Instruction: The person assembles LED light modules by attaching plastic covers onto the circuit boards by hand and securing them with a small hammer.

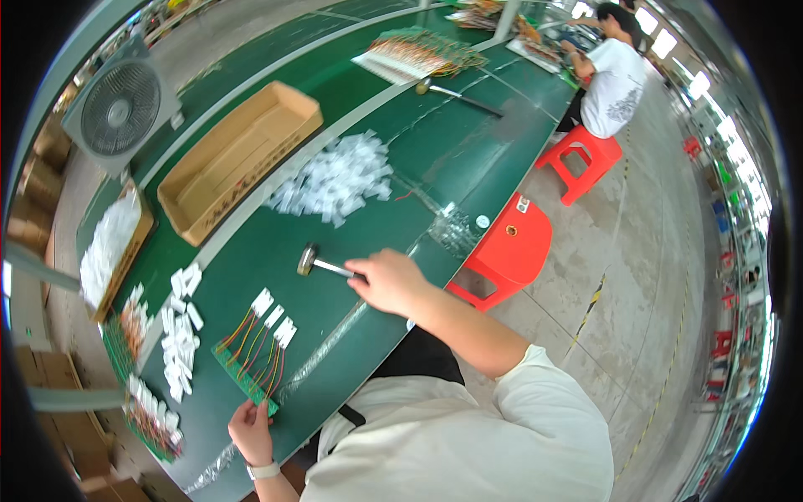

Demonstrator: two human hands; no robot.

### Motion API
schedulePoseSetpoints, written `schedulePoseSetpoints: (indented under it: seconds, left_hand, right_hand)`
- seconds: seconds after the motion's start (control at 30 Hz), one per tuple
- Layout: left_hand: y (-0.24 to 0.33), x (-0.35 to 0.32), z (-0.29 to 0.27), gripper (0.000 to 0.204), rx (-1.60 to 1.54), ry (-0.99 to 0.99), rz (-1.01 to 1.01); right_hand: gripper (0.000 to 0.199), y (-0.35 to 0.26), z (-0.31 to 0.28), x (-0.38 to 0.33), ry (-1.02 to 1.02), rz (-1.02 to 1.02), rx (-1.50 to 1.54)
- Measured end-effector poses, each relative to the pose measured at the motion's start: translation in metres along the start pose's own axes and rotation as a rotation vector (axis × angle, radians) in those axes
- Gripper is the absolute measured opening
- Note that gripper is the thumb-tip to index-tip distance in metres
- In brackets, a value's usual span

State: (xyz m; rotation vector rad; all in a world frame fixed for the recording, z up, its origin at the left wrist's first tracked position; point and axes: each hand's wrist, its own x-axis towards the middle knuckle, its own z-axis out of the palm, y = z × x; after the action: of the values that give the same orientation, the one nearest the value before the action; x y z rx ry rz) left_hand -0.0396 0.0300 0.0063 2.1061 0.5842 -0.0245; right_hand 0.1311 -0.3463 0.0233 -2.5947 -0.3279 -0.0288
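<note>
My right hand (389,280) is closed round the dark grip of a small hammer (332,267), its metal head (308,258) toward the left, over the green table. With my left hand (251,430) I pinch the near end of a long, narrow green circuit board (238,372). Red, yellow and dark wires run from the board to several white connectors (274,317) lying beyond it. Left of the board is a pile of white plastic pieces (178,343).
Beyond lie a heap of translucent white pieces (339,174), a cardboard box (238,159) and a second hammer (456,96). Wired boards (155,418) lie at the left edge, near a fan (121,109). Red stools (514,243) stand at right; a person (615,79) sits farther along.
</note>
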Motion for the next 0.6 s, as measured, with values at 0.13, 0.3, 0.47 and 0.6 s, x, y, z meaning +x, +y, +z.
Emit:
schedulePoseSetpoints:
  seconds: [0.13, 0.3, 0.47, 0.6]
  left_hand:
    - [0.025, -0.014, -0.014, 0.032, 0.483, 0.245, 0.193]
    - [0.104, -0.024, -0.066, 0.04, -0.209, -0.014, 0.523]
    - [0.156, -0.07, -0.125, 0.026, -0.485, -0.209, 1.198]
    - [0.151, -0.096, -0.132, 0.033, -0.834, -0.327, 1.12]
  right_hand:
    - [0.019, 0.002, -0.007, 0.011, 0.064, -0.105, -0.122]
    - [0.025, 0.015, -0.004, 0.002, 0.086, -0.067, -0.125]
    - [0.031, 0.016, 0.017, 0.004, 0.157, -0.103, -0.168]
    - [0.032, 0.017, 0.024, -0.003, 0.18, -0.112, -0.17]
